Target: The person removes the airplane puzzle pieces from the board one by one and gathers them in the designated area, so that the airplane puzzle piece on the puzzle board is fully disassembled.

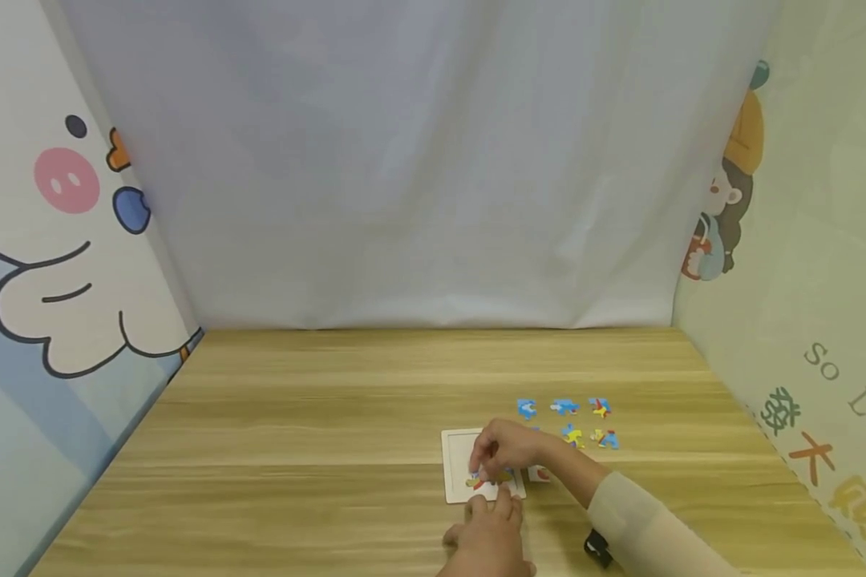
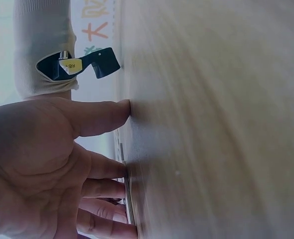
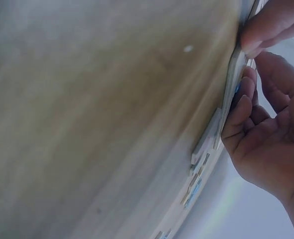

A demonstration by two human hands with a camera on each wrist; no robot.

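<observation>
A pale square puzzle tray [image 1: 445, 465] lies on the table, with several colourful pieces in its near part. My right hand [image 1: 508, 445] reaches over the tray from the right, its fingers bent downward. Its thumb and index finger pinch a small puzzle piece [image 1: 474, 479] at the tray's near left; the hand hides much of it. At the near edge of the tray is my left hand [image 1: 487, 537], its fingers spread and fingertips resting on the rim. In the left wrist view these fingers [image 2: 104, 189] look nearly straight, with the thumb apart.
Loose blue, yellow and red puzzle pieces [image 1: 565, 407] lie in rows beyond and right of the tray. Another piece [image 1: 539, 474] sits beside its right edge, partly under the right arm. A black device [image 2: 104, 62] is strapped at the right sleeve. A pale curtain [image 1: 433, 200] hangs behind the table.
</observation>
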